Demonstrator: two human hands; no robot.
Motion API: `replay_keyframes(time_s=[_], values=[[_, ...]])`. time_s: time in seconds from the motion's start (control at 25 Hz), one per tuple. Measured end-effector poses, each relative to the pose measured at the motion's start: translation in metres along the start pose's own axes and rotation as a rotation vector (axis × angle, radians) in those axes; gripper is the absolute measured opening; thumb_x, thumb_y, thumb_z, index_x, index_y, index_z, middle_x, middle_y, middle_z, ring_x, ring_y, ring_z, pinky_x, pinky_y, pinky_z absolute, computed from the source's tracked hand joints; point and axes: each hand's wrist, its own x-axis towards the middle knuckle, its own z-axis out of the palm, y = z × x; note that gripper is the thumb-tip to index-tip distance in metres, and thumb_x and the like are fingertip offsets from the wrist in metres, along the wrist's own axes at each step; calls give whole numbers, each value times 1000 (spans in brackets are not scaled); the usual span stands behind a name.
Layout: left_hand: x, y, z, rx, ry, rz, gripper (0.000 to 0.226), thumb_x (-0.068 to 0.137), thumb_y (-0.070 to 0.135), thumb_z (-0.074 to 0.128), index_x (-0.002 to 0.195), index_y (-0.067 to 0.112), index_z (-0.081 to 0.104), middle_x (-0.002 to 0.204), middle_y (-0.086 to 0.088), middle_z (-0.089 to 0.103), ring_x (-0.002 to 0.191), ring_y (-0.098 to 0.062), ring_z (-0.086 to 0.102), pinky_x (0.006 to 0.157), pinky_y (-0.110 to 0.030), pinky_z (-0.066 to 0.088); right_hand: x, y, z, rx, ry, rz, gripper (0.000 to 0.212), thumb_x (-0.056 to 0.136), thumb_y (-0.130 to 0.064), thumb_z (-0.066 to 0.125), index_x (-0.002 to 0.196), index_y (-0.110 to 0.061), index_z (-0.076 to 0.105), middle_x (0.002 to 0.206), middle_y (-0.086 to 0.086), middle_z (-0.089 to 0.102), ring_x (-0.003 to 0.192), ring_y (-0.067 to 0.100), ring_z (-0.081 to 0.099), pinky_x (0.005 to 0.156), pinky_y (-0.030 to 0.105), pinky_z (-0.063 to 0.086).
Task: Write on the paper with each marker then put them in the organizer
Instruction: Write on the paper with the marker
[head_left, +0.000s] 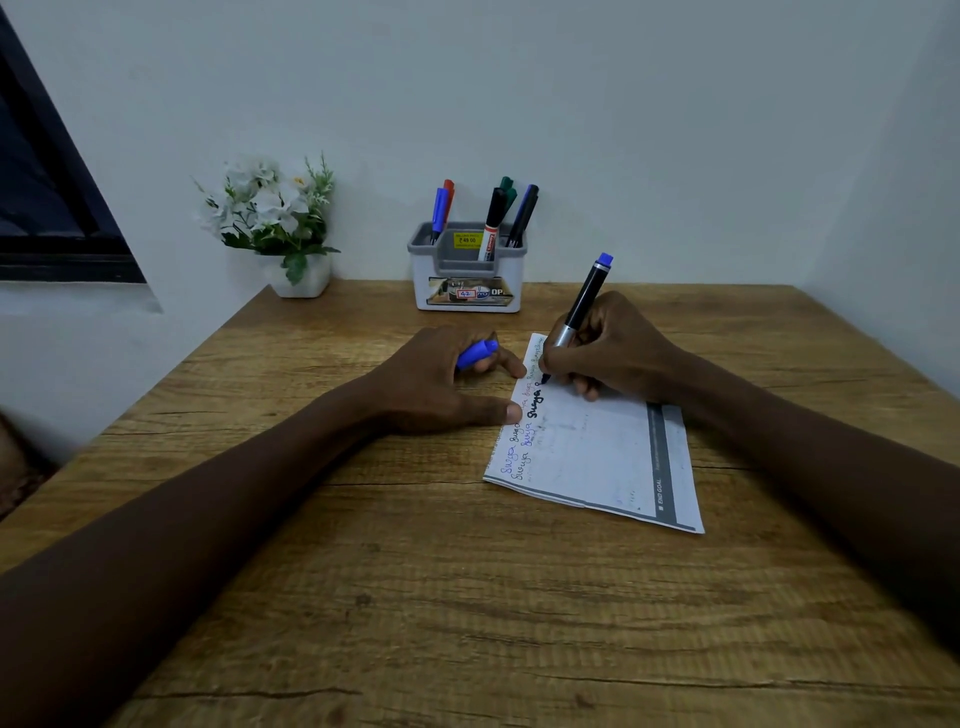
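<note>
**At the wooden table, a blue marker meets the paper**

On the wooden table (363, 597) a folded sheet of paper (597, 457) lies a little to the right of the middle, turned at an angle; along its left edge there are already several short handwritten words in blue, red, green and black ink. The right hand (613, 353) is closed around a marker (582, 306) with a black barrel and a blue end pointing up and away; its tip touches the paper near the upper left part, just beside a bold black word. The left hand (441, 384) rests on the table at the left edge of the paper; the thumb and one finger touch the edge of the sheet, and the other fingers are curled around a blue cap (478, 354) — the cap sticks out between them.

Behind the paper, against the wall, stands the organizer (467, 283), a white and grey box with a yellow price sticker; in it several markers (493, 218) stand upright — blue, red, green and black ones. To the left of the organizer, well apart, is a small white pot with white flowers (270, 213); a dark window frame (52, 208) is on the far left.
</note>
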Motion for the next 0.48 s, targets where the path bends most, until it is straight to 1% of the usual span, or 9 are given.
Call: replay_keyframes(time_s=[0.08, 0.16, 0.24, 0.36, 0.48], values=[[0, 0, 0, -1, 0, 0, 46, 73, 60, 80, 114, 41, 68, 94, 12, 60, 83, -2, 56, 71, -26, 43, 0, -1, 0, -4, -9, 0, 16, 85, -6, 79, 82, 7, 72, 70, 28, 71, 46, 20, 61, 44, 26, 50], [0, 0, 0, -4, 2, 0, 44, 76, 53, 82, 115, 39, 69, 89, 14, 56, 81, 1, 55, 67, -23, 37, -1, -1, 1, -11, -12, -6, 14, 85, -9, 80, 80, 3, 73, 70, 28, 71, 48, 26, 60, 43, 26, 51], [0, -1, 0, -5, 1, 0, 43, 77, 51, 82, 115, 38, 69, 91, 12, 58, 82, 0, 55, 68, -23, 38, 0, 0, 1, -14, 5, -2, 14, 85, -10, 80, 80, 0, 74, 69, 27, 71, 50, 29, 60, 44, 28, 51], [0, -1, 1, -11, 1, 10, 43, 76, 52, 82, 115, 37, 69, 95, 6, 61, 85, -3, 56, 71, -24, 41, 2, 1, 1, -3, 21, 28, 15, 85, -9, 79, 82, 4, 72, 69, 26, 71, 48, 25, 61, 45, 28, 51], [0, 0, 1, -8, 1, 11, 43, 77, 50, 82, 115, 36, 69, 91, 9, 59, 82, 0, 55, 68, -22, 39, 1, -1, 2, 0, 42, 47, 14, 85, -10, 80, 82, 1, 72, 69, 24, 72, 45, 19, 61, 44, 26, 50]])
